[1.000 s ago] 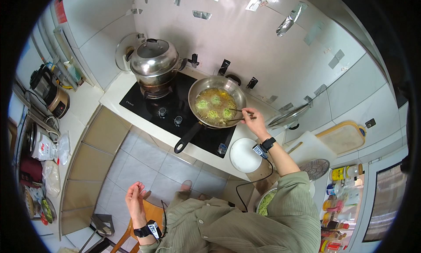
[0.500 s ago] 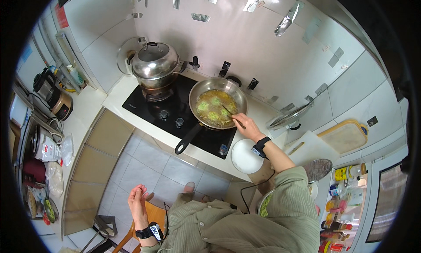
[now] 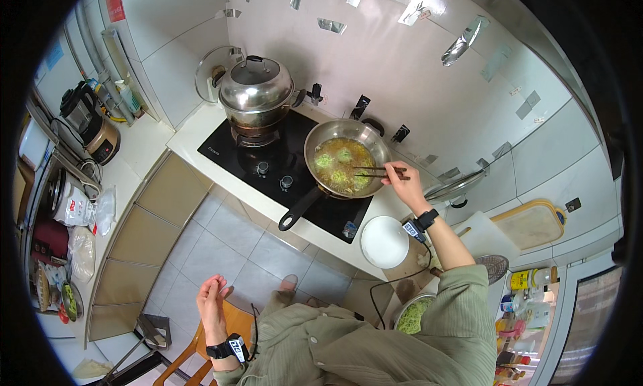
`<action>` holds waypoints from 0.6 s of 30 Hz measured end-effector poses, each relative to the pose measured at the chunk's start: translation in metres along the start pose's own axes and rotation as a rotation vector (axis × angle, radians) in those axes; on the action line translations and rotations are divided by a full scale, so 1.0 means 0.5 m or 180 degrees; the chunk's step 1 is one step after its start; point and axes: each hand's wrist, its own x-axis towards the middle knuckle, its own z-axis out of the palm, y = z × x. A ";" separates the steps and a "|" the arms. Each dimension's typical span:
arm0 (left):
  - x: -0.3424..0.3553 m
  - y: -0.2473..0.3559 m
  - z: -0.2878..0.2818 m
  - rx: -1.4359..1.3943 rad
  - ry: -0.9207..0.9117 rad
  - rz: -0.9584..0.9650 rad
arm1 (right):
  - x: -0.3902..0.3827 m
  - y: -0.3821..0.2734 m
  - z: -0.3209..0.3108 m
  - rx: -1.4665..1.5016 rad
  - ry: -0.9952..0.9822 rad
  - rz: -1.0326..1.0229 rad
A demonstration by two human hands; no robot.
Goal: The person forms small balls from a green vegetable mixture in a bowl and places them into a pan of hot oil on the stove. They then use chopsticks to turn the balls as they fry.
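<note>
My right hand is closed around a pair of dark chopsticks, held nearly level over the right side of a steel frying pan. Their tips are by the green patties, several of which sit in bubbling yellowish oil. The pan's black handle points toward me. My left hand hangs low on the left, over the floor and beside a wooden chair. Its fingers are loosely curled together with nothing in them.
A lidded steel pot stands left of the pan on the black cooktop. A white plate is at the counter's front edge. A bowl of shredded green vegetable is near my right side. A cable hangs below my right arm.
My right hand has turned, and the chopsticks have swung from steep to nearly level at the pan's right side. The view has shifted, showing more of the shredded vegetable bowl. My left hand stays low.
</note>
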 end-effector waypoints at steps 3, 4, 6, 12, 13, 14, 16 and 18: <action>0.004 0.002 0.005 -0.0024 -0.0036 -0.0037 | 0.007 -0.002 0.062 0.0116 0.0121 -0.0415; 0.005 0.002 0.004 -0.0014 -0.0072 -0.0033 | 0.009 0.000 0.077 0.0183 0.0107 -0.0637; 0.004 0.002 -0.001 -0.0015 -0.0094 -0.0018 | 0.014 0.008 0.096 -0.0271 0.0130 -0.0668; 0.002 0.002 -0.020 -0.0085 0.0012 -0.0034 | 0.062 0.043 0.102 0.0046 0.0731 -0.0272; 0.003 0.003 -0.021 -0.0110 0.0059 -0.0037 | 0.069 0.049 0.101 0.0025 0.0718 -0.0184; 0.005 0.004 -0.021 -0.0159 0.0043 0.0022 | 0.074 0.055 0.100 -0.0148 0.0661 -0.0362; 0.009 0.007 -0.018 -0.0111 0.0055 -0.0026 | 0.075 0.066 0.100 -0.0339 0.0526 -0.0469; 0.013 0.009 -0.014 -0.0121 0.0035 -0.0027 | 0.072 0.074 0.105 -0.0781 0.0468 -0.0866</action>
